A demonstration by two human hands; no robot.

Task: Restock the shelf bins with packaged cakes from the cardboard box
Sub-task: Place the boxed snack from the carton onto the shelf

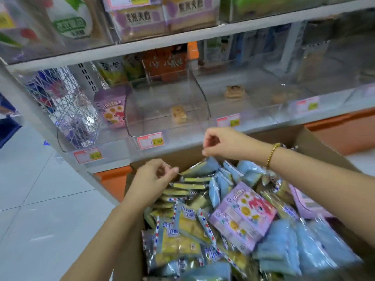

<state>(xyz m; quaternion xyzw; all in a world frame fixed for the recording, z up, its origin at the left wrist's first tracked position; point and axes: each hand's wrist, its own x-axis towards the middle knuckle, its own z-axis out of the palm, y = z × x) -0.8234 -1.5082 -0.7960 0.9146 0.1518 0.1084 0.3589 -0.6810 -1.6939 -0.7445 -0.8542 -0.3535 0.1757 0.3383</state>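
Observation:
A cardboard box (316, 138) in front of me is full of packaged cakes in blue and yellow wrappers (194, 224), with a purple carton (243, 216) lying on top. My left hand (154, 179) pinches the edge of a yellow cake packet (192, 180) at the box's far left. My right hand (221, 142) pinches the top corner of a blue packet (209, 165) near the far wall. Just beyond the box, a clear shelf bin (168, 126) holds a single small cake (178, 114).
To the right, a second clear bin (253, 110) holds one or two cakes. A purple box (110, 106) and a wire basket (67, 106) stand left of the bins. Price tags line the shelf edge. The upper shelf carries purple cake boxes (140, 19). Tiled floor lies to the left.

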